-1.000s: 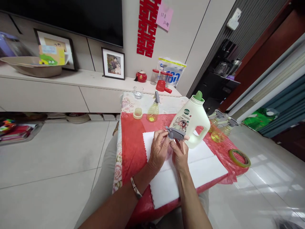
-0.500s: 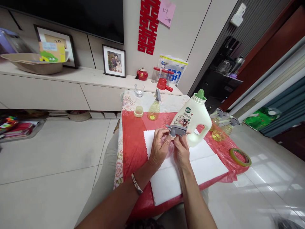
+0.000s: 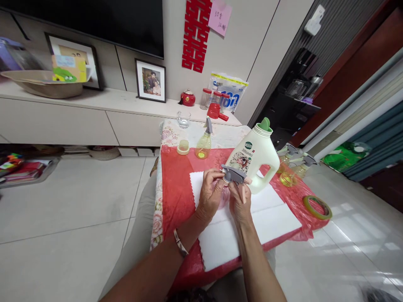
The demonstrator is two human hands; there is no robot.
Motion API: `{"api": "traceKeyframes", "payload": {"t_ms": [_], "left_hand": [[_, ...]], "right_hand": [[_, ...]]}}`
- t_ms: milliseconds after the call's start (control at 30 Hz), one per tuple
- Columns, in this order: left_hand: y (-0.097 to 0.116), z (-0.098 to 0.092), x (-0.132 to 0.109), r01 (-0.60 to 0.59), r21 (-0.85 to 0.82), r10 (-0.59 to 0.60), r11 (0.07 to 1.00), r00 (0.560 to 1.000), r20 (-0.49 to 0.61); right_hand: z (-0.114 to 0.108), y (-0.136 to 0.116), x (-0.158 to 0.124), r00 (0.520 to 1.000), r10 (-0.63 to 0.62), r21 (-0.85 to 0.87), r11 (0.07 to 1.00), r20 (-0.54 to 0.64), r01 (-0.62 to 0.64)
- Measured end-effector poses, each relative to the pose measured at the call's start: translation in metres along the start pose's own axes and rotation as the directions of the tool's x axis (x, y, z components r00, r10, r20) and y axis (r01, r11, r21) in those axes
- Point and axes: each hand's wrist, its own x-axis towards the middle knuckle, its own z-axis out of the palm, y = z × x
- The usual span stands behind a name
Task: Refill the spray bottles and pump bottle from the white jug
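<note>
Both hands are around a pink see-through spray bottle (image 3: 224,199) with a grey spray head (image 3: 234,174). My left hand (image 3: 210,193) is closed, its fingers and thumb at the bottle's neck. My right hand (image 3: 241,205) is closed on the spray head, next to its pink trigger. The lower part of the bottle is partly hidden by the hands. Just behind them stands a large pale green detergent jug (image 3: 256,157) with its mouth uncapped. A yellowish spray bottle (image 3: 203,147) and a pale cap (image 3: 183,147) stand farther back on the table.
White sheet (image 3: 217,247) and red plastic film (image 3: 174,184) cover the table. At the right are more spray bottles (image 3: 300,167) and a tape roll (image 3: 317,207). A glass mug (image 3: 183,119) stands at the back edge, before a cabinet (image 3: 138,126).
The grey spray head has turned on the bottle, so its pink trigger now shows and points toward me at the right. My right hand has shifted slightly; the left has barely moved.
</note>
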Motion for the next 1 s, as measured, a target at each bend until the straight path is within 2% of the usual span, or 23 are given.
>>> {"api": "traceKeyframes", "payload": {"t_ms": [333, 500, 733, 1000], "left_hand": [[-0.001, 0.000, -0.001, 0.020, -0.021, -0.020, 1.000, 1.000, -0.011], [-0.002, -0.001, -0.001, -0.007, -0.021, 0.007, 1.000, 1.000, 0.007], [-0.001, 0.001, -0.003, -0.021, -0.057, 0.022, 0.998, 0.999, 0.030], [-0.006, -0.001, -0.009, -0.215, 0.051, 0.208, 0.975, 0.970, 0.123]], "right_hand": [[-0.003, 0.002, 0.002, 1.000, -0.013, -0.031, 0.999, 0.014, 0.014], [-0.005, 0.004, 0.004, 1.000, -0.001, -0.042, 0.999, -0.003, 0.001], [-0.008, -0.011, 0.004, 1.000, -0.011, -0.109, 0.994, 0.005, 0.012], [-0.014, -0.027, 0.007, 0.999, 0.040, -0.144, 0.989, 0.032, -0.035]]}}
